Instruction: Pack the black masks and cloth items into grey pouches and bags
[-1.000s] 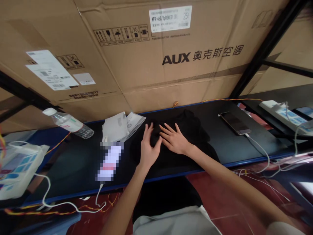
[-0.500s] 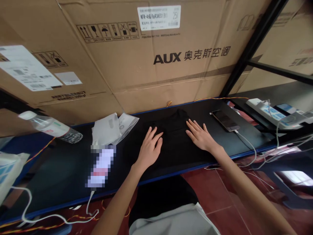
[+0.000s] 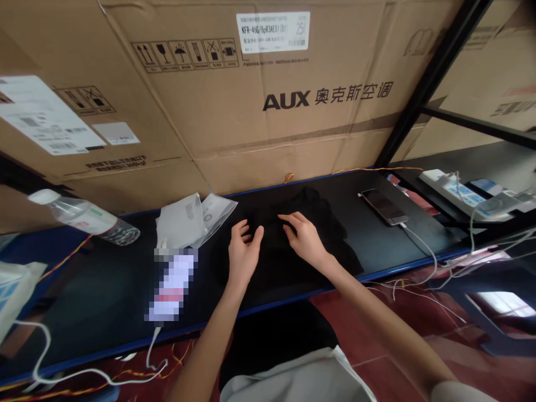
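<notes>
A black cloth [image 3: 310,209] lies spread on the black shelf [image 3: 100,285], and its edges are hard to tell from the dark surface. My left hand [image 3: 245,251] is over the left part of the cloth, fingers curved and thumb apart. Near the cloth's middle is my right hand [image 3: 305,237], its index finger reaching left and its thumb below, with a gap between them. Neither hand visibly holds anything. The cloth's right edge shows beside my right wrist.
Left of the cloth lie white papers [image 3: 180,223], a bottle [image 3: 87,218] and a blurred-out phone [image 3: 172,287]. A dark phone [image 3: 384,206] with a white cable lies right. Behind stands a large cardboard box [image 3: 221,106]; a power strip [image 3: 460,195] is far right.
My right hand has moved left, and its fingers have bent. My left hand has shifted slightly left and curled. More of the cloth shows on the right.
</notes>
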The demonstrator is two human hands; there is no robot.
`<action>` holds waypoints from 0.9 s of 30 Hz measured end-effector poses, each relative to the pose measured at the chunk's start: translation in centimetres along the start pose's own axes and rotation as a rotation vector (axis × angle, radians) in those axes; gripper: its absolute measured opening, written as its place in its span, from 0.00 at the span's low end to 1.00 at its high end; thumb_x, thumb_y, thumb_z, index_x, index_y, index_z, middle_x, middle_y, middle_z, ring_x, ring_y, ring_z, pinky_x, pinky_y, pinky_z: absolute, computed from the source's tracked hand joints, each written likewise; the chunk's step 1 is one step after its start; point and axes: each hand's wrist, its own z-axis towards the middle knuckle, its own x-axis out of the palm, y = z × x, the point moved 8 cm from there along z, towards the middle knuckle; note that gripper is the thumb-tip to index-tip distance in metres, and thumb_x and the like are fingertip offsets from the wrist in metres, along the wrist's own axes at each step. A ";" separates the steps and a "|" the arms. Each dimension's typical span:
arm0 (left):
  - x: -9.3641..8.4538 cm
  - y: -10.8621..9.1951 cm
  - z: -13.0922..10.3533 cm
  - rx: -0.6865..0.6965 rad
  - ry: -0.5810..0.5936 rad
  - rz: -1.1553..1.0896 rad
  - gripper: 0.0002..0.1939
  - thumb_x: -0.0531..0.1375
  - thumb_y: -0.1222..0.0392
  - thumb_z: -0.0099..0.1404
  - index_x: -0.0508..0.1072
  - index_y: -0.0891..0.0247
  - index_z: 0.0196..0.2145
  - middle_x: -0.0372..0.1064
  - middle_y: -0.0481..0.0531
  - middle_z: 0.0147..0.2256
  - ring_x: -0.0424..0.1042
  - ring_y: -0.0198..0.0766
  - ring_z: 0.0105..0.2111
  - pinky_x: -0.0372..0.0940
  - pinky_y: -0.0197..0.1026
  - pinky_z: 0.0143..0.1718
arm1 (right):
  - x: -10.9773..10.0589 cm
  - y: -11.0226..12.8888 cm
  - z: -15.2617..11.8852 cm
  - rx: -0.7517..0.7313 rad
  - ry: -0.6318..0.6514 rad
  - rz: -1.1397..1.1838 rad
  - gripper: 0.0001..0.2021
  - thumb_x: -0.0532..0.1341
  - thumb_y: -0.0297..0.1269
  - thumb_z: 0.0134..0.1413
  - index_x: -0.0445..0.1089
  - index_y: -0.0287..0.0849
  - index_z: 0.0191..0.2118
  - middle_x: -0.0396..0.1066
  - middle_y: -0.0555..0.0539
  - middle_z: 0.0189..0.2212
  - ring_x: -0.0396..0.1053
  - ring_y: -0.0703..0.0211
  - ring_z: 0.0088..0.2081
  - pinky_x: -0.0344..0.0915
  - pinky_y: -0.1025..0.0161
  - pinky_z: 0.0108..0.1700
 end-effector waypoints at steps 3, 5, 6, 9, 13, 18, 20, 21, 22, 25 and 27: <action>0.7 1.3 0.4 -0.216 0.127 -0.092 0.41 0.70 0.44 0.60 0.63 0.63 0.64 0.76 0.62 0.46 0.79 0.45 0.35 0.77 0.47 0.31 | 0.5 -0.4 -0.2 -0.020 0.021 -0.160 0.22 0.51 0.26 0.67 0.71 0.38 0.61 0.71 0.37 0.54 0.72 0.49 0.52 0.71 0.54 0.55; 1.8 1.4 0.4 -0.281 0.228 -0.147 0.40 0.72 0.45 0.58 0.66 0.65 0.61 0.77 0.61 0.42 0.79 0.47 0.33 0.75 0.45 0.25 | 1.1 0.0 -0.6 -0.085 0.094 -0.334 0.26 0.52 0.24 0.64 0.67 0.36 0.66 0.67 0.33 0.62 0.67 0.42 0.58 0.69 0.48 0.58; 2.2 1.4 0.5 -0.296 0.263 -0.168 0.36 0.73 0.46 0.57 0.70 0.65 0.57 0.78 0.60 0.40 0.79 0.48 0.34 0.75 0.45 0.25 | 1.4 0.2 -0.8 -0.122 0.130 -0.405 0.28 0.53 0.23 0.63 0.65 0.36 0.68 0.64 0.34 0.66 0.64 0.39 0.61 0.67 0.45 0.58; 2.7 1.1 0.9 -0.264 0.265 -0.113 0.21 0.71 0.51 0.57 0.77 0.64 0.44 0.79 0.58 0.37 0.80 0.49 0.35 0.74 0.44 0.29 | 1.1 1.0 -1.3 -0.167 0.141 -0.492 0.27 0.53 0.27 0.66 0.63 0.38 0.69 0.58 0.37 0.70 0.61 0.37 0.64 0.64 0.41 0.60; 1.7 -1.4 1.1 -0.047 0.097 0.175 0.13 0.67 0.55 0.59 0.77 0.61 0.41 0.79 0.55 0.34 0.79 0.48 0.37 0.70 0.43 0.36 | -1.3 2.9 -1.8 -0.093 -0.025 -0.354 0.22 0.52 0.33 0.69 0.69 0.39 0.64 0.66 0.38 0.65 0.65 0.42 0.62 0.65 0.46 0.62; 3.2 -6.6 -0.2 0.181 0.152 0.327 0.16 0.63 0.48 0.66 0.79 0.60 0.46 0.77 0.53 0.32 0.77 0.47 0.34 0.68 0.44 0.38 | -2.4 4.3 -2.4 0.010 0.064 0.021 0.39 0.65 0.40 0.54 0.58 0.36 0.71 0.69 0.36 0.62 0.72 0.42 0.58 0.71 0.49 0.58; 4.5 -8.2 -0.7 0.237 0.244 0.241 0.20 0.59 0.46 0.70 0.79 0.61 0.50 0.77 0.52 0.31 0.77 0.45 0.33 0.69 0.44 0.40 | -3.2 2.9 -2.3 0.113 0.028 0.133 0.43 0.68 0.44 0.52 0.56 0.40 0.72 0.70 0.37 0.61 0.73 0.41 0.57 0.72 0.47 0.56; 5.1 -8.9 -1.0 0.275 0.295 0.193 0.21 0.57 0.46 0.72 0.79 0.61 0.53 0.77 0.53 0.33 0.78 0.45 0.35 0.70 0.45 0.43 | -3.7 1.8 -2.3 0.169 -0.015 0.190 0.42 0.69 0.46 0.51 0.58 0.43 0.70 0.73 0.38 0.59 0.74 0.41 0.55 0.73 0.47 0.54; 5.8 -9.5 -1.3 0.324 0.346 0.160 0.22 0.55 0.48 0.74 0.78 0.61 0.55 0.78 0.53 0.36 0.78 0.45 0.40 0.70 0.46 0.48 | -4.3 0.6 -2.3 0.223 -0.069 0.249 0.40 0.69 0.47 0.51 0.61 0.45 0.68 0.75 0.40 0.56 0.76 0.43 0.53 0.73 0.48 0.52; 7.8 -10.8 -2.2 0.490 0.495 0.131 0.22 0.51 0.52 0.77 0.75 0.58 0.60 0.77 0.54 0.48 0.73 0.47 0.54 0.63 0.51 0.62 | -6.1 -3.3 -2.9 0.360 -0.258 0.412 0.28 0.70 0.46 0.51 0.70 0.45 0.57 0.79 0.45 0.44 0.77 0.49 0.43 0.73 0.54 0.45; 9.1 -10.9 -2.8 0.573 0.573 0.124 0.22 0.49 0.53 0.78 0.73 0.56 0.62 0.72 0.54 0.58 0.67 0.46 0.62 0.59 0.53 0.67 | -7.2 -5.4 -3.4 0.431 -0.355 0.482 0.23 0.70 0.46 0.50 0.73 0.44 0.51 0.79 0.47 0.40 0.75 0.51 0.39 0.72 0.56 0.42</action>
